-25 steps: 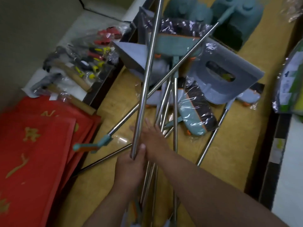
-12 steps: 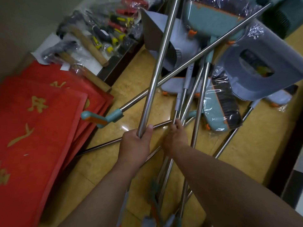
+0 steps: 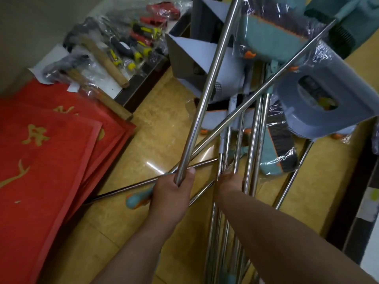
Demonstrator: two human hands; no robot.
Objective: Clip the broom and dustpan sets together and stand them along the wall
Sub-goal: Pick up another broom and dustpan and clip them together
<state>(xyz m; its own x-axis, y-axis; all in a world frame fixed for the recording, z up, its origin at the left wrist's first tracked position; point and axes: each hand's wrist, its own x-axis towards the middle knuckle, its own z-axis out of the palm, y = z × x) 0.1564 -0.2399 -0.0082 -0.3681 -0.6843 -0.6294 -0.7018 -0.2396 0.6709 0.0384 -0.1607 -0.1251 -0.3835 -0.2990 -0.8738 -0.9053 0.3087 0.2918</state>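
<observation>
Several broom and dustpan sets lie in a tangle on the yellow floor, their steel poles crossing. My left hand (image 3: 174,190) grips one steel pole (image 3: 207,87) that rises up and to the right toward a grey dustpan (image 3: 194,64). My right hand (image 3: 228,184) reaches into a bundle of upright poles (image 3: 253,140); its fingers are hidden behind them. A teal broom head (image 3: 270,35) wrapped in plastic sits at the top. A second grey dustpan (image 3: 328,103) lies at right, and another teal broom head (image 3: 274,152) lies under the poles. A teal and orange handle end (image 3: 137,198) shows by my left wrist.
Red doormats (image 3: 47,160) with gold characters are stacked at the left. Behind them, bagged hammers (image 3: 102,62) and screwdrivers (image 3: 135,44) lie on a low shelf by the wall. A dark shelf edge (image 3: 354,201) runs down the right side.
The view has closed in on the pile. My left hand still grips the same pole. My right hand has gone deeper among the upright poles.
</observation>
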